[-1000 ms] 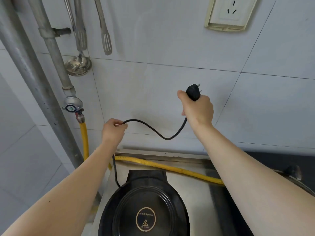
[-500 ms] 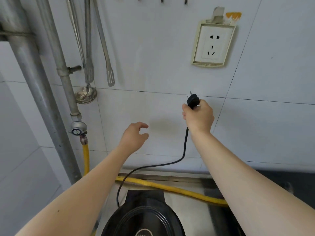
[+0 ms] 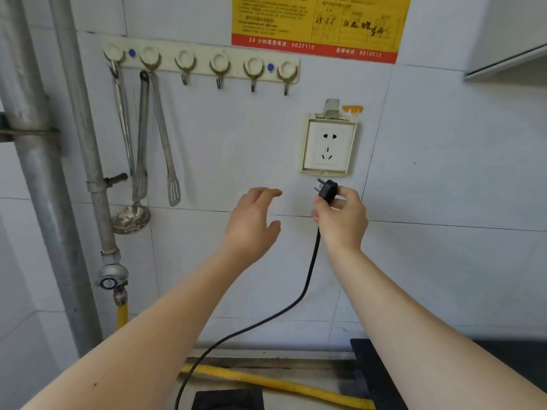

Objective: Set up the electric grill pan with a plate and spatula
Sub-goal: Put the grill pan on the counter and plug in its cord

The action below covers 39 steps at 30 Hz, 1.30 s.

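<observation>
My right hand grips the black plug, prongs pointing up-left, just below the white wall socket. The black cord hangs from the plug and curves down to the black electric grill pan, of which only the back edge shows at the bottom. My left hand hovers open, left of the plug, holding nothing. A slotted metal spatula hangs on the hook rail at the upper left. No plate is in view.
A ladle and tongs hang beside the spatula. Grey pipes with a gas valve run down the left wall. A yellow gas hose lies behind the pan. A dark stove top sits at right.
The view has tilted upward. My left hand let go of the cord and opened. My right hand raised the plug close to the socket and turned its prongs toward it.
</observation>
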Available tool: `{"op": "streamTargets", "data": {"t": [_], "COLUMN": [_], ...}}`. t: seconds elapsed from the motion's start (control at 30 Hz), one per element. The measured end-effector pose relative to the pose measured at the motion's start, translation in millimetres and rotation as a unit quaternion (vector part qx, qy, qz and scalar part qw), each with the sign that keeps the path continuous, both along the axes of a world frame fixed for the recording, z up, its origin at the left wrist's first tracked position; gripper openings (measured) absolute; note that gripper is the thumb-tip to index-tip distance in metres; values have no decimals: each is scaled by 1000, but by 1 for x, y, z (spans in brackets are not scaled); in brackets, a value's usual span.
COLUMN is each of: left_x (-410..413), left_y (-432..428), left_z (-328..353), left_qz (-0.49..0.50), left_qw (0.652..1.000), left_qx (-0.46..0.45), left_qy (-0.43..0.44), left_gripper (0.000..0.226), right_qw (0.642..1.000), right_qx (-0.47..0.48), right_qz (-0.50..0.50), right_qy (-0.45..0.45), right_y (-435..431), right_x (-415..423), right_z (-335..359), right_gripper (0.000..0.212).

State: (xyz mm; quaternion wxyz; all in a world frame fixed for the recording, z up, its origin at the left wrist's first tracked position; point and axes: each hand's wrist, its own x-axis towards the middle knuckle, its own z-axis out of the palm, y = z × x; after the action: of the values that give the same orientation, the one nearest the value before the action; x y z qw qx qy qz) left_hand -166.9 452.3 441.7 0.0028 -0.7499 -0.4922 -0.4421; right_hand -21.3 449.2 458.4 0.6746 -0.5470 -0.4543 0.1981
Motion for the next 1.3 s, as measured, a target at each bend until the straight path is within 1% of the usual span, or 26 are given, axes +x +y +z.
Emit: {"op": "streamTargets", "data": {"t": [0.17,0.3,0.43,0.7,0.97,1.1,1.3], "left_x": [18,27,35,36,39,41,42], "left_y": [8,17,24,43,52,56,58], "left_z": [31,48,58,61,63,64,59], "left_qz": [11,20,26,45,49,68,84], "left_qw": [996,991,980,945,925,914,913], "left_qx": [44,58,89,55,57,52,74], "left_qy": [74,117,179,320,372,396,393], "left_gripper": [62,67,72,79,79,80,77], "right_qw": [1000,998,997,998,998,997,985], "right_qx": [27,60,70,45,34,36,38], "right_qz": [-11,-7,9,-7,-26,-37,-86], "right_qy": [-8,-10,-20,-47,-48,-58,-146], "right_y": [4,8,13,26,43,50,56], "right_x": [9,16,23,29,32,31,31], "right_z": [19,33,46,51,55,55,56], "right_gripper": [30,26,28,30,29,30,32]}}
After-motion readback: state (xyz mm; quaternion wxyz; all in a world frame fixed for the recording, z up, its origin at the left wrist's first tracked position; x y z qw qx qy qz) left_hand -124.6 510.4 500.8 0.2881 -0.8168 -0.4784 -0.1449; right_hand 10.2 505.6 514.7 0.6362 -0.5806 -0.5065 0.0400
